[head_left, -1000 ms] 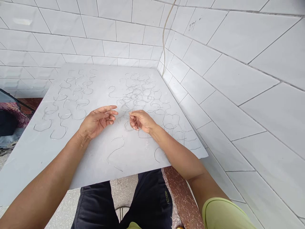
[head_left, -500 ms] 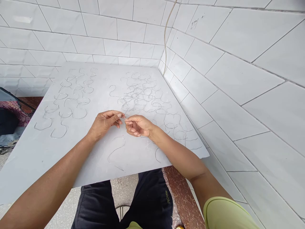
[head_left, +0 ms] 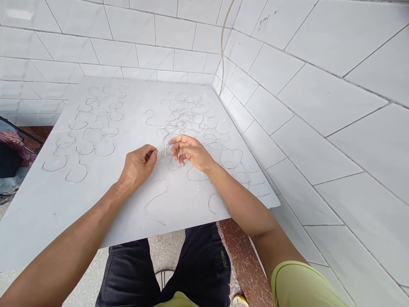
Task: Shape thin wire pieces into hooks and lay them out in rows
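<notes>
The left hand [head_left: 138,165] pinches a curved wire [head_left: 165,149] over the surface [head_left: 79,217]. Its long axis runs roughly forward between the hands, just beside the loosely open right hand [head_left: 193,154].

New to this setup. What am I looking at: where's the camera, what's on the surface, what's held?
There's no robot here, just a person's two bare hands. The view comes from one camera worn on the head, looking forward and down. On the pale tabletop lie thin, curved wires: a spread-out group toward the left and a denser tangle toward the right. The left hand is closed in a pinch and seems to hold a bent wire. The right hand is open beside it; whether it touches that wire, I can't tell.
</notes>
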The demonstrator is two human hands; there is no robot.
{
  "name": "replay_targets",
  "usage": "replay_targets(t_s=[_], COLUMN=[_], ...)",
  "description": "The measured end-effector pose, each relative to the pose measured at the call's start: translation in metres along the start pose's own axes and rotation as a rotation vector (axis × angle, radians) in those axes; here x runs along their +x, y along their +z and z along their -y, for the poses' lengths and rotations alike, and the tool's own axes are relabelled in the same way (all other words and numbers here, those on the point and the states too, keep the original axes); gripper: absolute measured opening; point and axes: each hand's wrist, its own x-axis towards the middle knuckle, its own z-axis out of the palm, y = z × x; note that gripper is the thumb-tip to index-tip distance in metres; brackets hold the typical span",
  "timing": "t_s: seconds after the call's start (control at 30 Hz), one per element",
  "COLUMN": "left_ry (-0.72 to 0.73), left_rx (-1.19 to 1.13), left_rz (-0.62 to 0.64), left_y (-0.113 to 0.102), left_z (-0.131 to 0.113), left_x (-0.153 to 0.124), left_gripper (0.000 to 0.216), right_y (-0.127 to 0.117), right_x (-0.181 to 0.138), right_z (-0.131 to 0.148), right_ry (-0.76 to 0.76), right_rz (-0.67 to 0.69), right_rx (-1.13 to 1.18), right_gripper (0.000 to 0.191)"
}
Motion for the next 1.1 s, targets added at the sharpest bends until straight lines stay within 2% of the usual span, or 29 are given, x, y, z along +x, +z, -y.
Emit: replay_targets(t_s=[0.13,0.23,0.37,0.47,0.63,0.73,0.93,1.1], left_ry=[0.106,0.123,0.154,0.088,-0.14,-0.2,-0.229,-0.181], left_rx=[0.109,0.154,0.199,0.124,-0.145,-0.232,-0.232,-0.162], left_rz=[-0.067,-0.08,-0.064,-0.029,0.036,0.055,0.074,-0.002], left_y=[-0.001,-0.002,0.0,0.003,0.004,0.002,0.002,0.004], left_z=[0.002,0.003,0.002,-0.002,-0.01,-0.013,-0.016,-0.016], left_x=[0.001,0.0,-0.002,-0.004,-0.003,-0.002,-0.002,-0.003], left_gripper=[0.013,0.014,0.017,0.018,0.018,0.018,0.014,0.013], right_y=[0.005,0.01,0.012,0.01,0.008,0.01,0.014,0.016], right_x=[-0.003,-0.003,-0.001,0.0,0.001,0.001,-0.002,-0.003], right_z=[0.004,0.003,0.0,-0.001,-0.004,-0.004,-0.002,-0.004], right_ry=[-0.055,-0.05,-0.095,-0.112,-0.124,-0.152,-0.088,-0.122], right_rz=[0.061,-0.035,-0.176,-0.209,-0.223,-0.201,-0.046,0.012], right_rx=[-0.007,-0.03,-0.038,-0.045,-0.063,-0.044,0.003,0.008], right_gripper=[0.042,0.037,0.039,0.041,0.05,0.049,0.053,0.048])
